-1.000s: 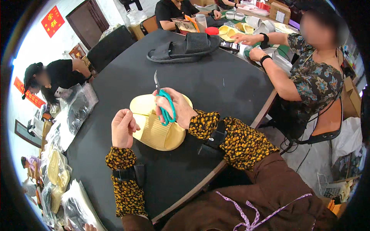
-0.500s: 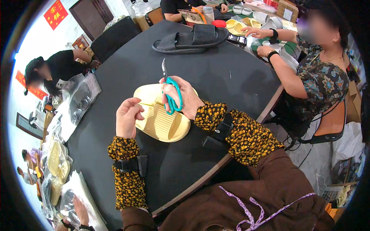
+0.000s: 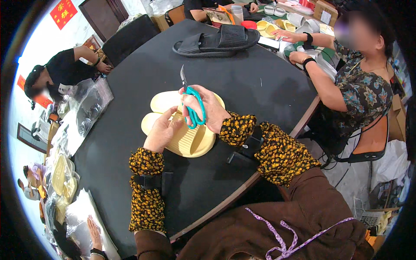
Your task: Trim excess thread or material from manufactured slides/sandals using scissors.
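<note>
The right hand (image 3: 208, 110) grips teal-handled scissors (image 3: 192, 106), blades pointing away — directly above the pale yellow foam slipper (image 3: 190, 141) that the left hand's (image 3: 162, 132) fingers press flat.

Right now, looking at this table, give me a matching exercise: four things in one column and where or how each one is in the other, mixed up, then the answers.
Things:
1. teal scissors
2. yellow slippers
3. black sandal
4. left hand

Places or states:
A. alone at the far side of the black table
B. gripped in the right hand, blades pointing away
C. resting on the yellow slippers
D. stacked at the table's middle

Pairs: 1-B, 2-D, 3-A, 4-C
</note>
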`<act>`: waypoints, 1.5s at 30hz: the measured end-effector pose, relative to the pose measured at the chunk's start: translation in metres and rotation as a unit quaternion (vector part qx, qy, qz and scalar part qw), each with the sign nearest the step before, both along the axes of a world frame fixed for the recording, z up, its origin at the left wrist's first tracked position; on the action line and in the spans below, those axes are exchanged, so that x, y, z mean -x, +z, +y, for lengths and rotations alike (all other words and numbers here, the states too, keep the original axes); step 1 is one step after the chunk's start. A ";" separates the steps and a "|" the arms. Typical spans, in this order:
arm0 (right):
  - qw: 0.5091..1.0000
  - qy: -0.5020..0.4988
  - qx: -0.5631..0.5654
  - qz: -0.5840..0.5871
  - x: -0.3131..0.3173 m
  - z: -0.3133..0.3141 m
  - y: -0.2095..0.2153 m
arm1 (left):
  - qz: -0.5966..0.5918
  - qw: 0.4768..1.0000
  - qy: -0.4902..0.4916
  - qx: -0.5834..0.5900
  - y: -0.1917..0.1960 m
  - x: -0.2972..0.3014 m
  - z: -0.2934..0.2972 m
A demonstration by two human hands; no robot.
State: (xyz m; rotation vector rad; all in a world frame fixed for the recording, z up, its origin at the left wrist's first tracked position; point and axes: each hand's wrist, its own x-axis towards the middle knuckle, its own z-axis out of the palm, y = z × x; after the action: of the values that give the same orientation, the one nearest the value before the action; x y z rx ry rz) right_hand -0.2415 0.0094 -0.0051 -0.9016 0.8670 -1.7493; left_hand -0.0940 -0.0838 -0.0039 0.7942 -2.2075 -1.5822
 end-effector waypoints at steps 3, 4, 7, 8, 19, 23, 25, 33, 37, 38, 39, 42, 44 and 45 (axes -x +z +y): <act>1.000 -0.005 -0.012 -0.005 0.000 0.001 0.003 | -0.001 0.999 0.008 -0.046 -0.001 -0.003 0.000; 1.000 -0.009 -0.018 -0.014 -0.001 0.002 0.005 | 0.009 0.998 0.008 -0.066 -0.002 -0.005 -0.002; 0.999 -0.040 0.002 -0.014 -0.001 0.004 0.010 | 0.099 0.990 0.051 -0.084 -0.007 -0.011 -0.012; 0.999 -0.037 0.011 -0.018 -0.001 0.006 0.011 | 0.096 0.989 0.096 -0.053 -0.004 -0.014 -0.016; 0.981 0.072 -0.028 0.180 -0.006 0.005 -0.004 | 0.260 0.932 0.252 -0.010 0.021 -0.029 -0.028; 0.951 0.003 0.016 0.309 -0.007 0.004 -0.008 | 0.303 0.920 0.247 0.001 0.027 -0.032 -0.026; 0.907 -0.053 0.019 0.417 -0.008 0.003 -0.009 | 0.314 0.912 0.263 0.024 0.033 -0.030 -0.021; 0.896 -0.092 -0.012 0.433 -0.003 0.002 -0.009 | 0.343 0.900 0.268 0.021 0.036 -0.027 -0.015; 0.889 -0.088 -0.016 0.448 -0.003 0.001 -0.011 | 0.345 0.903 0.257 0.015 0.036 -0.028 -0.014; 0.897 -0.087 -0.012 0.434 -0.003 0.001 -0.010 | 0.340 0.905 0.256 0.018 0.036 -0.029 -0.014; 0.904 -0.086 -0.009 0.419 -0.003 0.001 -0.010 | 0.339 0.905 0.257 0.018 0.036 -0.030 -0.014; 0.906 -0.093 -0.006 0.412 -0.003 0.000 -0.012 | 0.339 0.905 0.256 0.014 0.036 -0.030 -0.015; 0.905 -0.092 -0.014 0.415 -0.001 0.000 -0.013 | 0.356 0.898 0.259 0.007 0.039 -0.029 -0.012; 0.904 -0.092 -0.021 0.417 -0.001 0.000 -0.013 | 0.356 0.898 0.260 0.008 0.041 -0.030 -0.012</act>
State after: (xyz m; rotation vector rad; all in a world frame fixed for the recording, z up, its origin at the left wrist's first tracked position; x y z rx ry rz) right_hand -0.2402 0.0097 -0.0183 -1.6266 1.5655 -1.4613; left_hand -0.0637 -0.0954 0.0367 0.5922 -1.3406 -1.2924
